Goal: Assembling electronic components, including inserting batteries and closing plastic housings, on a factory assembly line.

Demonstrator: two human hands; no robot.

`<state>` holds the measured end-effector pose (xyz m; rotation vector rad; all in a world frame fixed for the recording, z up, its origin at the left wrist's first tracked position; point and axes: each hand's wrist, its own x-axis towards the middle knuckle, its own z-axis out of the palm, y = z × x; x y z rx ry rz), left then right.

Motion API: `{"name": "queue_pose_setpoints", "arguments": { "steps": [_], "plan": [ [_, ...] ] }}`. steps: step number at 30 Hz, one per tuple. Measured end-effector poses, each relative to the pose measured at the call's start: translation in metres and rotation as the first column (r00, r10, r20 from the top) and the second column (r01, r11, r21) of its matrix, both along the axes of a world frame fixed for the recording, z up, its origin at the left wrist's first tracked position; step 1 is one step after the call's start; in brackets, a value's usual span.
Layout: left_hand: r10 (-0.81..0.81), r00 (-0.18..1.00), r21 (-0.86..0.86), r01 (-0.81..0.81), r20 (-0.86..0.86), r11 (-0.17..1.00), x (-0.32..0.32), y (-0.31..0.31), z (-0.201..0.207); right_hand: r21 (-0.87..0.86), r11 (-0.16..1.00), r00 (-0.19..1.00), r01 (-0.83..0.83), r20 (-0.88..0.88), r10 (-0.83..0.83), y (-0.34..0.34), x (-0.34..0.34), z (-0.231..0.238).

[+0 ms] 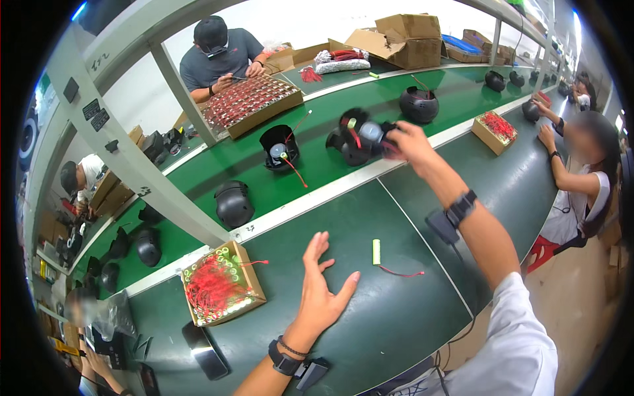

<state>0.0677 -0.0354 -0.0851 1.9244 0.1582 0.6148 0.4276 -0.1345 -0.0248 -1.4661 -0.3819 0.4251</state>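
My right hand (pixel 411 142) is closed on the edge of a black round housing (pixel 370 134) over the near side of the green belt, blurred by motion. A grey disc and a red-wired cell show in the housing. My left hand (pixel 321 290) hovers palm inward over the table, fingers spread, holding nothing. To its right lies a pale green battery cell (pixel 376 252) with a red lead and plug. Left of it, a cardboard box (pixel 246 277) holds several such cells and tangled red wires.
On the green conveyor belt (pixel 198 191) sit an opened black housing (pixel 279 146), a closed dome (pixel 234 203) and a rounder one (pixel 419 104). A phone (pixel 205 350) lies near the box. Co-workers sit across the belt and at right, beside another wire box (pixel 494 132).
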Motion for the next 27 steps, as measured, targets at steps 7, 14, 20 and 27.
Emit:
{"name": "queue_pose_setpoints", "arguments": {
  "steps": [7,14,20,27],
  "plan": [
    [-0.021,0.999,0.099,0.025,-0.041,0.995,0.002,0.001,-0.004,0.048,0.897,0.896,0.439,-0.103,-0.433,0.057,0.106,-0.047],
    [-0.040,0.998,0.115,0.045,-0.041,0.992,0.005,0.000,0.001,-0.152,0.710,0.689,0.688,0.446,-0.571,0.044,0.088,-0.046],
    [0.018,1.000,0.113,-0.015,-0.024,0.993,-0.001,0.003,-0.001,-0.293,0.914,0.368,0.280,0.912,0.180,-0.027,-0.109,-0.013],
    [0.017,1.000,0.005,-0.017,-0.014,1.000,-0.002,0.001,-0.005,-0.594,0.702,0.308,-0.393,0.634,0.709,-0.076,-0.164,-0.022]
  ]
}}
